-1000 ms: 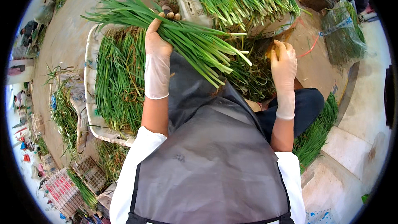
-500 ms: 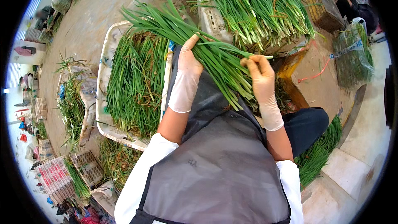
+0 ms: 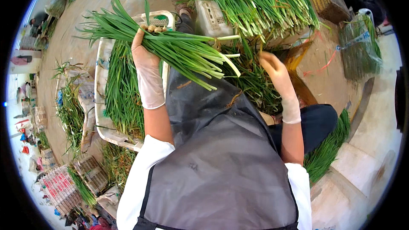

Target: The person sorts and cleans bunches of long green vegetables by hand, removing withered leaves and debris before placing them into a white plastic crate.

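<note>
L hand (image 3: 147,59): fingers round 1 grn bunch (image 3: 187,51) | R hand (image 3: 279,74): fingers blurred, can't tell

Blur softens 1 of a worker's 2 hands, the right hand (image 3: 276,73), leaving its grip unclear. A bunch of green stalks (image 3: 187,53) hides the left hand's (image 3: 146,56) fingers below their tips and, with the forearm, part of a white crate (image 3: 100,89). Picture edges crop a stalk heap (image 3: 260,6) above and a grey apron (image 3: 217,183) below.

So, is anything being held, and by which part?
The left hand holds the green bunch around its leafy middle; for the right hand, I cannot tell.
</note>
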A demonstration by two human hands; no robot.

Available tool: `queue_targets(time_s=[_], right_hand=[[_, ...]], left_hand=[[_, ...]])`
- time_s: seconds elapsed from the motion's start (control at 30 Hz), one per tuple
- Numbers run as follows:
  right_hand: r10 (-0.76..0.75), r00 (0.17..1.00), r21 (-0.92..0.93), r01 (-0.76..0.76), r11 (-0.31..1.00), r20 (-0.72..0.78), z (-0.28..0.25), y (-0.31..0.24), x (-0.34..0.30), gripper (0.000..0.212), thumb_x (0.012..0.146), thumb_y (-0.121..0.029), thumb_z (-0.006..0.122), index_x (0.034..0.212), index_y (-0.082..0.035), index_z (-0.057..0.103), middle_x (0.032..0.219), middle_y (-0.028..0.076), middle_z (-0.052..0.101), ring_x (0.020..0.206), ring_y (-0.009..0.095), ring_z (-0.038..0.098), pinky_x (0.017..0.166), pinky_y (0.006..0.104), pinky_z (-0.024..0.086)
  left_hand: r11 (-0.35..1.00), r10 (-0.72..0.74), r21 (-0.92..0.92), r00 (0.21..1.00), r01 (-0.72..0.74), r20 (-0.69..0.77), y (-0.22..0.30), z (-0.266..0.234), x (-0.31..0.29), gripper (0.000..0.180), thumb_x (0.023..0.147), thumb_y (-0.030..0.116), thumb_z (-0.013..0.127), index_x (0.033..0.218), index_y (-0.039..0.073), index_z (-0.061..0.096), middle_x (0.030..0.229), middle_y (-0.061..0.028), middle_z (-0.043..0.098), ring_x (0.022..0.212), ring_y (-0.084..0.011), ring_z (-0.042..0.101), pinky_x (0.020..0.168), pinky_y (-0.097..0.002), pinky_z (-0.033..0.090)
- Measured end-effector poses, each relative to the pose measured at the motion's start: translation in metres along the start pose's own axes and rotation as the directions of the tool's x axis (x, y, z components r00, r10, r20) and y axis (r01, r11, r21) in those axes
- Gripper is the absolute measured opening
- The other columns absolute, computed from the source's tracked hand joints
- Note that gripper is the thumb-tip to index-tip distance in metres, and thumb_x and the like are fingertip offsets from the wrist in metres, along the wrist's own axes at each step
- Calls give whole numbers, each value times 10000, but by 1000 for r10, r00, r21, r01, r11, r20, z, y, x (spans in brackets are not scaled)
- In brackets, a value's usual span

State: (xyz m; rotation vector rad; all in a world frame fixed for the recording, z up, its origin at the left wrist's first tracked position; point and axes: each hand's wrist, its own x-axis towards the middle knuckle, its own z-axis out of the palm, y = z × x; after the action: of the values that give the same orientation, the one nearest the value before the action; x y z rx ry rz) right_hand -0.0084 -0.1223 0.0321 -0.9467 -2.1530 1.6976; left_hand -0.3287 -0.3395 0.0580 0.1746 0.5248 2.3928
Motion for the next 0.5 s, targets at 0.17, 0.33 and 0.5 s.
queue_targets(time_s=[0.17, 0.33, 0.5], right_hand=[[-257, 919, 359, 141, 923, 298, 53, -78, 29, 503, 870, -195, 649, 1304, -2, 483, 1194, 93, 589, 1038, 167, 565, 914, 289, 442], [-249, 947, 326, 175, 929, 201, 26, -74, 15, 204, 928, -122, 553, 905, 36, 680, 624, 12, 574, 550, 71, 498, 512, 211, 363], [-526, 846, 869, 195, 454, 85, -42, 6, -3, 233, 924, -169, 536, 892, 28, 657, 698, 67, 616, 538, 138, 520, 566, 275, 426]], left_hand=[[997, -68, -34, 994, 72, 91, -17, 33, -6, 79, 882, 133, 564, 886, 55, 551, 810, -76, 553, 785, -238, 541, 928, -450, 408], [994, -95, 50, 995, 94, 25, -16, 37, -7, 72, 878, 118, 576, 860, 55, 545, 779, -70, 544, 788, -232, 541, 909, -446, 416], [1000, 10, 30, 1000, -10, 0, 10, 19, 5, 52, 869, 88, 557, 860, 41, 537, 793, -86, 554, 798, -260, 527, 898, -460, 417]])
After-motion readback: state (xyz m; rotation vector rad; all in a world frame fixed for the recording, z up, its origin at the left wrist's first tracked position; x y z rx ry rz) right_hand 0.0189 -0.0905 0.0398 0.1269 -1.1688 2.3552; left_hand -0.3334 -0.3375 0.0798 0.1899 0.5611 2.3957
